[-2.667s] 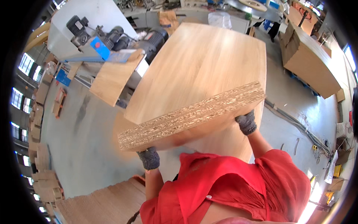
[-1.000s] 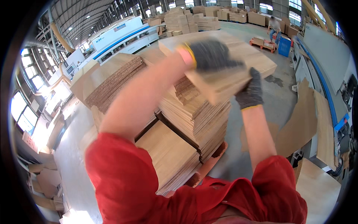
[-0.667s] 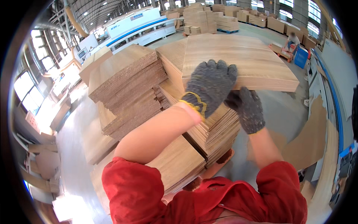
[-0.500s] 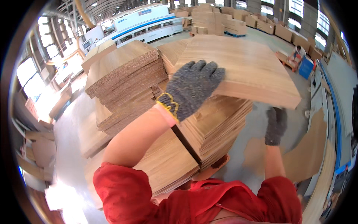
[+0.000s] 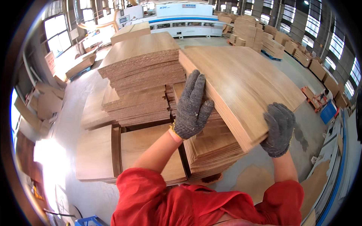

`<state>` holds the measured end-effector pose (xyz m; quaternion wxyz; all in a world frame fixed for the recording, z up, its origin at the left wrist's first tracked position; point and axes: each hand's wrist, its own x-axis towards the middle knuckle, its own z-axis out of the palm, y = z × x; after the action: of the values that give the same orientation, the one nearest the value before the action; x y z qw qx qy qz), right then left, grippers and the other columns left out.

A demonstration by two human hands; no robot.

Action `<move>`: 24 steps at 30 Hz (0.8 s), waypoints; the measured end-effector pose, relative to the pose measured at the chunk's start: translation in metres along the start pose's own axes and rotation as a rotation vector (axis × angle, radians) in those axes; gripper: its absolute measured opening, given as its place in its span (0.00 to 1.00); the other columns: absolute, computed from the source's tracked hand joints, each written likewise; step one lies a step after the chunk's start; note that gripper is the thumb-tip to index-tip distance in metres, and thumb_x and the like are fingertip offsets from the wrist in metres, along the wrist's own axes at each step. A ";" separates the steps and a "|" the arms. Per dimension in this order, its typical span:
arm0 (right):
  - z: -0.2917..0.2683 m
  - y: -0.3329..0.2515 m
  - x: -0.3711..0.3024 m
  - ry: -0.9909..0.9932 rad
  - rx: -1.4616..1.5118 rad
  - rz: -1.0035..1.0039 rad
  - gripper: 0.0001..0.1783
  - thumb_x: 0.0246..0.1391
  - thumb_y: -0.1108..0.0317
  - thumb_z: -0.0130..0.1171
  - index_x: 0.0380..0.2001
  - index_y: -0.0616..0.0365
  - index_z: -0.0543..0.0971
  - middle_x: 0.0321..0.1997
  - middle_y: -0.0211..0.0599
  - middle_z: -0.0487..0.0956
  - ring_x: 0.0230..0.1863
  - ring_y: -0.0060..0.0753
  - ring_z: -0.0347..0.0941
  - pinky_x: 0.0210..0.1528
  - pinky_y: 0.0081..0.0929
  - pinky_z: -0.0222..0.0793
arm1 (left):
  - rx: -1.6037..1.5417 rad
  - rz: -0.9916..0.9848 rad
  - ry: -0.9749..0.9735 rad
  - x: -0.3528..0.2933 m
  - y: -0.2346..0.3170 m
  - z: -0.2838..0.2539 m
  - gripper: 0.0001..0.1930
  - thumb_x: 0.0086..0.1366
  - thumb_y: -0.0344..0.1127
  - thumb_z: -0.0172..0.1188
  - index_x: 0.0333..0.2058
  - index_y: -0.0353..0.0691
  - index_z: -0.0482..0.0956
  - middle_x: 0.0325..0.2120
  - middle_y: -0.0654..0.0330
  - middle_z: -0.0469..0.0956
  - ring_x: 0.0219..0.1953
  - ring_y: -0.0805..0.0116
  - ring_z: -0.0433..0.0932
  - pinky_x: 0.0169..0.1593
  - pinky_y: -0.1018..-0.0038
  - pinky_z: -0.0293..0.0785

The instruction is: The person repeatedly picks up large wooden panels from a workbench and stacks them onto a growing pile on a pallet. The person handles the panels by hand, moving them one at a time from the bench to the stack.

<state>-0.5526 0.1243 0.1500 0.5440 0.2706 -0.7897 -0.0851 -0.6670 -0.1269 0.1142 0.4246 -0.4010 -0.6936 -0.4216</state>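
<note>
A thick bundle of wood-grain boards (image 5: 241, 81) lies skewed on top of a lower board stack (image 5: 217, 145), its near right corner jutting past it. My left hand (image 5: 191, 107), in a grey knitted glove with a yellow cuff edge, is laid against the bundle's near left edge, fingers stretched out. At the bundle's right side, my right hand (image 5: 279, 130) in a matching glove presses against the edge near the corner. Its fingers are extended close together; the thumb and palm are hidden.
Taller board piles (image 5: 143, 67) with rough brown edges stand to the left. Lower boards (image 5: 152, 152) lie in front of me. A long white machine (image 5: 184, 22) with a blue stripe stands beyond. Along the right runs a blue-edged rail (image 5: 341, 162); a person (image 5: 323, 96) is farther off.
My left hand has moved from the bundle's top to its near left edge. My right hand has risen to the side near the corner. The bundle appears turned, and my view has shifted.
</note>
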 end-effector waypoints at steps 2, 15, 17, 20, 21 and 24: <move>0.014 -0.011 0.020 -0.028 -0.044 -0.036 0.25 0.38 0.64 0.59 0.45 0.51 0.78 0.45 0.39 0.75 0.46 0.45 0.71 0.49 0.44 0.66 | -0.012 -0.061 0.001 -0.009 -0.011 0.007 0.31 0.65 0.41 0.50 0.60 0.26 0.57 0.61 0.39 0.56 0.63 0.42 0.57 0.65 0.60 0.53; 0.063 -0.040 0.074 -0.139 -0.033 -0.083 0.37 0.40 0.49 0.63 0.55 0.53 0.72 0.45 0.38 0.72 0.45 0.41 0.69 0.47 0.42 0.62 | -0.331 -0.091 0.075 -0.037 -0.018 0.007 0.46 0.61 0.61 0.48 0.64 0.26 0.48 0.66 0.41 0.46 0.68 0.46 0.48 0.67 0.62 0.44; 0.068 -0.038 0.075 -0.138 -0.013 -0.095 0.37 0.41 0.48 0.62 0.55 0.53 0.72 0.45 0.38 0.73 0.45 0.41 0.68 0.47 0.41 0.62 | -0.315 -0.102 0.080 -0.039 -0.015 0.006 0.47 0.60 0.61 0.49 0.64 0.26 0.47 0.65 0.40 0.46 0.67 0.46 0.48 0.67 0.62 0.44; 0.074 -0.034 0.075 -0.136 0.035 -0.116 0.36 0.42 0.49 0.62 0.55 0.53 0.72 0.45 0.38 0.73 0.45 0.40 0.69 0.47 0.41 0.62 | -0.304 -0.110 0.098 -0.040 -0.011 0.009 0.47 0.60 0.59 0.51 0.64 0.26 0.46 0.65 0.38 0.46 0.67 0.45 0.48 0.67 0.62 0.45; 0.076 -0.032 0.076 -0.133 0.047 -0.126 0.36 0.42 0.49 0.62 0.55 0.53 0.72 0.45 0.37 0.73 0.45 0.40 0.69 0.47 0.40 0.62 | -0.298 -0.112 0.108 -0.040 -0.010 0.010 0.46 0.60 0.57 0.52 0.64 0.26 0.46 0.65 0.38 0.46 0.67 0.44 0.49 0.67 0.62 0.45; 0.082 -0.030 0.081 -0.088 0.086 -0.164 0.36 0.42 0.49 0.63 0.55 0.53 0.72 0.44 0.37 0.74 0.45 0.39 0.69 0.47 0.39 0.62 | -0.237 -0.110 0.137 -0.040 -0.006 0.013 0.44 0.60 0.52 0.53 0.63 0.25 0.46 0.65 0.37 0.47 0.66 0.44 0.50 0.66 0.62 0.47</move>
<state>-0.6377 0.0442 0.1707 0.4879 0.3533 -0.7909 -0.1072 -0.6628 -0.1243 0.0722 0.3967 -0.3803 -0.6293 -0.5495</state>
